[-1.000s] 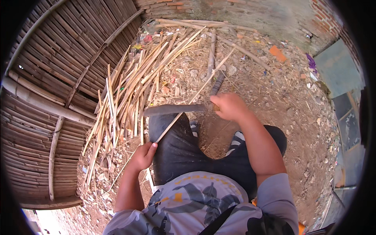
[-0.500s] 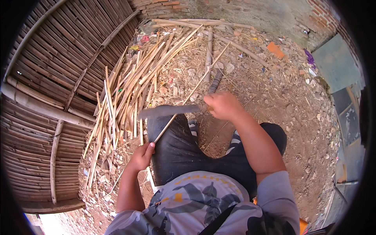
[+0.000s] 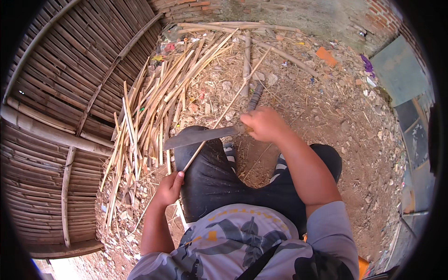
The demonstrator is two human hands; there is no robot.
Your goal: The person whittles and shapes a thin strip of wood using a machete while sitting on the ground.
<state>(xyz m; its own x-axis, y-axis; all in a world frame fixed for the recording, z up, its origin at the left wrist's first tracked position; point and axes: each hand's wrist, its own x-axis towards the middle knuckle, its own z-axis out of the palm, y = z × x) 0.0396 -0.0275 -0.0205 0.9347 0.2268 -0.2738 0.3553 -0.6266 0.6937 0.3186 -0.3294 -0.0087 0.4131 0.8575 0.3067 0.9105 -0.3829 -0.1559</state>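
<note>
My left hand (image 3: 169, 187) is closed on the near end of a long thin bamboo strip (image 3: 226, 112), beside my left thigh. The strip slants up over my knee and away to the right. My right hand (image 3: 264, 124) grips a machete (image 3: 198, 136) near the base of its blade, and the dark wrapped handle sticks out beyond the fist. Pointing left, the blade lies across the strip above my left knee. Whether its edge bites into the strip I cannot tell.
A heap of split bamboo strips (image 3: 154, 107) lies on the littered ground at my left, next to a bamboo slat wall (image 3: 70, 79). Thicker poles (image 3: 246, 60) rest ahead, before a brick wall (image 3: 298, 16). Grey panels (image 3: 400, 70) lean at the right.
The machete blade, blurred earlier, is now sharp, and its tip sits slightly lower and tilted toward me. My left hand keeps its place on the strip.
</note>
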